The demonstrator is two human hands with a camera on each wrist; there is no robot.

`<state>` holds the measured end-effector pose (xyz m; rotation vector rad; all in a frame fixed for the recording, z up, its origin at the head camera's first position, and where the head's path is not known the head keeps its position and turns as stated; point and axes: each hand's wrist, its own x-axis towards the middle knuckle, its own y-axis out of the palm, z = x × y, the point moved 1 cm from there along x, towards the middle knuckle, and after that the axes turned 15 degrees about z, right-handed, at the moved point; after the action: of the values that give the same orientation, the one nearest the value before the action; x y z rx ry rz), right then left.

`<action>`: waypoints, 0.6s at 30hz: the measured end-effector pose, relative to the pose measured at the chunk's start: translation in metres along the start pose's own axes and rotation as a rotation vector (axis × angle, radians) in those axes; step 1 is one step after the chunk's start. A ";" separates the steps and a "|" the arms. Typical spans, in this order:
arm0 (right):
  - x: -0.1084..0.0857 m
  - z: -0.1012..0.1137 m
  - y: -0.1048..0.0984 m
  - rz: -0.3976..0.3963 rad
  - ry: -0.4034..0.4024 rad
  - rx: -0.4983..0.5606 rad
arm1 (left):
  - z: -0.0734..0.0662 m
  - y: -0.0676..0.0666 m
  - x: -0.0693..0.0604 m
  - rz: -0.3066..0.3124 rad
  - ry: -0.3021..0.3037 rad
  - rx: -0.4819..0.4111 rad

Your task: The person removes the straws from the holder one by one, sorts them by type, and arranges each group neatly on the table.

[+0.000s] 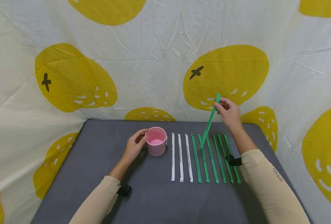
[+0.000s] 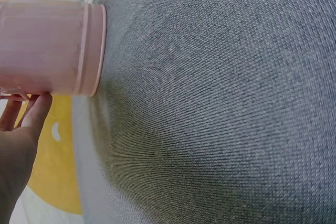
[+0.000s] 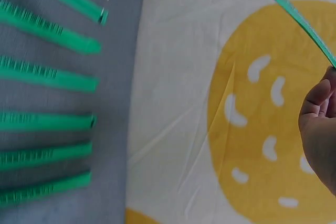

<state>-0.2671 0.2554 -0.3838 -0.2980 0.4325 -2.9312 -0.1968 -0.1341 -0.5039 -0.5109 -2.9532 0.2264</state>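
Observation:
My left hand [image 1: 134, 144] holds the left side of a small pink bucket [image 1: 157, 149], its thumb and fingers against the wall near the rim. The bucket stands upright on the table, and its visible inside has nothing in it. Raised above the table's back part, my right hand [image 1: 229, 112] pinches a slim green wrapped stick [image 1: 210, 121] near its top end. This stick slants down to the left, with dark print along it. Below it lies a row of several green wrapped sticks [image 1: 196, 163]. Between them and the bucket are three white wrapped sticks [image 1: 181, 161].
A dark grey cloth-covered table [image 1: 78, 180] carries everything. Behind and beside it hangs a pale curtain [image 1: 154, 77] with large yellow fruit prints. A black wrist camera [image 1: 233, 160] on the right arm hides part of the rightmost green sticks.

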 end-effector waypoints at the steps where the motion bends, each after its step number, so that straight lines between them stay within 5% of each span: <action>1: -0.001 -0.001 -0.004 0.007 0.013 -0.025 | -0.001 0.000 0.000 -0.001 -0.002 0.001; 7: -0.003 -0.028 -0.031 0.039 0.096 -0.113 | -0.002 0.000 0.000 -0.003 0.002 0.001; 18: -0.022 -0.071 -0.077 0.019 0.116 -0.122 | -0.002 0.003 0.002 -0.007 0.016 -0.001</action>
<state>-0.2711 0.3514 -0.4308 -0.1378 0.6285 -2.9190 -0.1972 -0.1309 -0.5022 -0.5006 -2.9393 0.2196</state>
